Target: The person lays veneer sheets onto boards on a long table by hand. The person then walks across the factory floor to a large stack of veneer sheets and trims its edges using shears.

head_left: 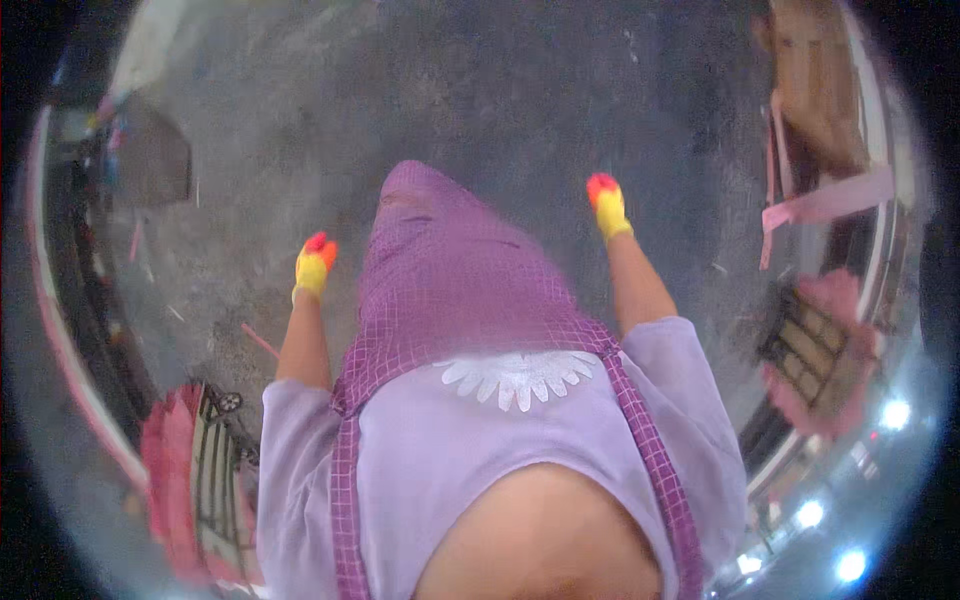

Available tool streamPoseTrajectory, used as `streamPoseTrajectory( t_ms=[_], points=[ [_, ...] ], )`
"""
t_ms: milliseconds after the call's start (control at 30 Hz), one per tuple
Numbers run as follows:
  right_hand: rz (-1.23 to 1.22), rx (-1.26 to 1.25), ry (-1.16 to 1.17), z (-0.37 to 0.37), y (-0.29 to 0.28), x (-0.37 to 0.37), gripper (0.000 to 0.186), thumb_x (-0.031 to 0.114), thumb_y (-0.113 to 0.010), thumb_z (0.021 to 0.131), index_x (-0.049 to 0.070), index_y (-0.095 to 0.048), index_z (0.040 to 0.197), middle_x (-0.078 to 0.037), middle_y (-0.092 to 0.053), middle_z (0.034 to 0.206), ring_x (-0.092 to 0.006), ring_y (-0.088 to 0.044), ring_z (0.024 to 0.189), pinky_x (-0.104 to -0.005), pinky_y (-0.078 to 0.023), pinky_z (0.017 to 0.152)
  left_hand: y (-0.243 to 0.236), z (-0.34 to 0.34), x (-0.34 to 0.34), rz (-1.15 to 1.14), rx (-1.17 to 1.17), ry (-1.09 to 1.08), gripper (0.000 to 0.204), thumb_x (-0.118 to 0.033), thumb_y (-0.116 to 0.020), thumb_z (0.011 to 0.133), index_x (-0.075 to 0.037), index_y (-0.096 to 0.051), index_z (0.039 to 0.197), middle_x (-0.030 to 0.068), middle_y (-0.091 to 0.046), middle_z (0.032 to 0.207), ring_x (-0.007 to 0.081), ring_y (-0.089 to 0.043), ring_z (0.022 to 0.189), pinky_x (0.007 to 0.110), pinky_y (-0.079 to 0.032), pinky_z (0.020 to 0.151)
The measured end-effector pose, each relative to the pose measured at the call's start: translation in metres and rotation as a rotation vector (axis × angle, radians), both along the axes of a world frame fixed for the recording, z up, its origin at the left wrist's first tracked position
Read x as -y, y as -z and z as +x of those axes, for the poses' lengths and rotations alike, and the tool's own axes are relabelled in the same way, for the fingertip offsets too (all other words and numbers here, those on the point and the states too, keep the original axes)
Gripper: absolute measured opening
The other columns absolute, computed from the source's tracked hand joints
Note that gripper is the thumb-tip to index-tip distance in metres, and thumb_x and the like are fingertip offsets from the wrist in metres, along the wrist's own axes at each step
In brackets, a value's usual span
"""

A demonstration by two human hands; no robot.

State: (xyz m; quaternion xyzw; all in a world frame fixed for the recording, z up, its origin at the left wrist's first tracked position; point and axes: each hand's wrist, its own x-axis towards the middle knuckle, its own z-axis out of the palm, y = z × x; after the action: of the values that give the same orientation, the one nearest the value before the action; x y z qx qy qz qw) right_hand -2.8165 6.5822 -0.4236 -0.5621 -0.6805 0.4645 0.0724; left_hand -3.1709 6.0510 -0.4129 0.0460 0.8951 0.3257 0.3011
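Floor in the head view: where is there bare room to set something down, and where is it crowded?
The widest bare floor lies beyond the left hand, purple apron and right hand. Another patch lies between the right hand and the pink strip. The sides are crowded: a dark container left, pink stack lower left, slatted rack lower right.

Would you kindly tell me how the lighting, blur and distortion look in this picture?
In the head view, the corners fall to black and the fisheye warps the pink stack near the lower-left rim; bright lamps glare at lower right; the floor looks dim and grainy; the gloved left hand and right hand are soft, with finger detail hard to make out.
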Motion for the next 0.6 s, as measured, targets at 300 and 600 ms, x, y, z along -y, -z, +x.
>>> streamPoseTrajectory(
  t_ms=[300, 600],
  points=[
    [0.351, -0.111, -0.183, -0.345, -0.070, -0.153, 0.034, 0.030, -0.058, 0.083, 0.010, -0.063, 0.110, -0.013, -0.065, 0.107, -0.0303, -0.061, 0.100, -0.0380, -0.047, 0.087, 0.120, -0.146, 0.113, -0.656, 0.084, -0.164, 0.026, -0.025, -0.047, 0.087, -0.010, -0.066, 0.097, 0.0148, -0.066, 0.102, 0.0336, -0.063, 0.093, 0.045, -0.049, 0.080],
    [0.630, 0.277, -0.649, -0.242, 0.046, -0.142, 0.016, 0.025, -0.058, 0.077, 0.009, -0.060, 0.079, -0.010, -0.062, 0.075, -0.0295, -0.058, 0.070, -0.0402, -0.047, 0.063, 0.056, -0.457, -0.329, 0.012, 0.133, 0.156, 0.048, -0.032, -0.066, 0.080, -0.006, -0.059, 0.119, 0.0107, -0.065, 0.110, 0.0204, -0.060, 0.098, 0.033, -0.047, 0.084]
  ],
)
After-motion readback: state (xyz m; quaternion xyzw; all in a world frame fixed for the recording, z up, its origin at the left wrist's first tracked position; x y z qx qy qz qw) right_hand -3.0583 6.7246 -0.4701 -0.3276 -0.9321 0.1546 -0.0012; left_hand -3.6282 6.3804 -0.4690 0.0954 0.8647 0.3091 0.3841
